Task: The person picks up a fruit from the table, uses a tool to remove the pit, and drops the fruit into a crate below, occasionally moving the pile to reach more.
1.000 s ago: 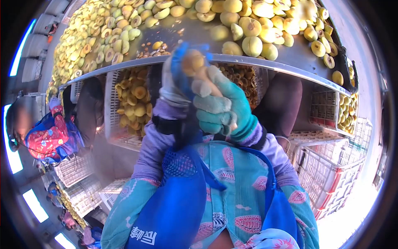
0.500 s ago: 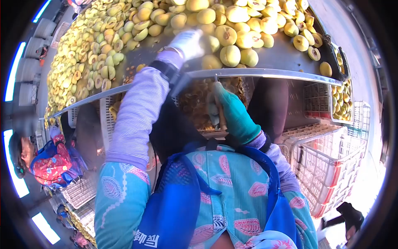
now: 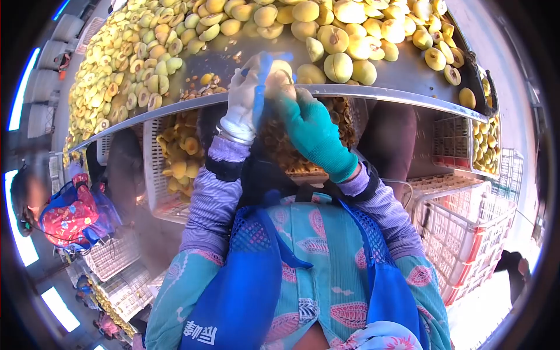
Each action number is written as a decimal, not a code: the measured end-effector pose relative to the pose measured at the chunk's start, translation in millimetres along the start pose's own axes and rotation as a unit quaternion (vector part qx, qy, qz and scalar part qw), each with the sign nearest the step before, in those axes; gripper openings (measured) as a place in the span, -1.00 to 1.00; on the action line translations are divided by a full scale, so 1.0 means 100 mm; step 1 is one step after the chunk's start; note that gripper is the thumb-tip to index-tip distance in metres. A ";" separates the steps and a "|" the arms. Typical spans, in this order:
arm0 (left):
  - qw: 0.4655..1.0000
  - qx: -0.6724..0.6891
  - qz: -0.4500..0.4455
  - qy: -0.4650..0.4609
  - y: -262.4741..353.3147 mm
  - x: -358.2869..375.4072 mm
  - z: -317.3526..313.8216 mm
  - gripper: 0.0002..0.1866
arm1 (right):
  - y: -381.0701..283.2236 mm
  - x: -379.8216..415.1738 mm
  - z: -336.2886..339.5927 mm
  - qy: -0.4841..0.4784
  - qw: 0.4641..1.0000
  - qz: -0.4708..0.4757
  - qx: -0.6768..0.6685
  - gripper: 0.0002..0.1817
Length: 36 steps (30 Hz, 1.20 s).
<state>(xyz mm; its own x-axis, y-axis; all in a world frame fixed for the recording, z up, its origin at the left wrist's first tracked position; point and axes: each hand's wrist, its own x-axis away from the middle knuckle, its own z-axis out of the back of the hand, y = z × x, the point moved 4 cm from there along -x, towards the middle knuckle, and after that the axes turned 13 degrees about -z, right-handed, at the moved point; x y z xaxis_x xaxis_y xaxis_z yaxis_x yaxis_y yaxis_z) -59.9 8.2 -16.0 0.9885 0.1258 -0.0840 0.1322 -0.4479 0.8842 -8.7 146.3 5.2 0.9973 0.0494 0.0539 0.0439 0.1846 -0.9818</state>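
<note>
My left hand (image 3: 248, 96), in a white and blue glove, is closed around a yellow apricot (image 3: 279, 74) just above the table's metal rim. Against the near side of that fruit is my right hand (image 3: 315, 131), in a green glove with its fingers curled. A small knife is in it, but the blade and handle are mostly hidden now. Whole and halved apricots (image 3: 338, 67) lie on the metal table beyond both hands. Several loose pits (image 3: 204, 87) are on the table left of my left hand.
The metal rim (image 3: 373, 90) runs across the table's near edge. Below it stand a crate of apricot halves (image 3: 153, 175) and another with brownish pieces (image 3: 338, 116). Stacked crates (image 3: 455, 233) are at the right. A person in red (image 3: 70, 216) sits at the left.
My left hand has come back from the heap with an apricot and turned toward me. My right hand has risen and moved left to meet it at the rim.
</note>
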 end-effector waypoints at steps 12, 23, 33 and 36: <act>0.996 -0.092 -0.020 0.004 0.07 0.14 -0.20 -0.63 | 0.09 0.26 -0.21 -0.140 0.953 -0.218 -0.158 -0.50; 0.996 -0.081 0.030 -0.031 0.05 0.22 -0.33 -0.54 | -0.08 0.39 -0.12 -0.188 0.878 -0.348 -0.269 -0.48; 0.967 -0.153 0.118 -0.168 0.06 0.02 -0.37 -0.50 | -0.04 0.32 -0.29 -0.290 0.660 -0.404 -0.563 -0.53; 0.976 -0.067 0.128 -0.161 -0.03 0.02 -0.23 -0.48 | -0.10 0.33 -0.28 -0.366 0.504 -0.388 -0.679 -0.55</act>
<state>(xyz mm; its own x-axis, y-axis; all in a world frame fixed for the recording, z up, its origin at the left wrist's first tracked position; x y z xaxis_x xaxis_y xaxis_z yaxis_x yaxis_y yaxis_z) -59.9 30.5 -8.0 0.9627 -0.2693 0.0275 -0.1126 -0.3059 0.9454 25.0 118.8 12.2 0.3816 0.9208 0.0809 0.8998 -0.3901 0.1954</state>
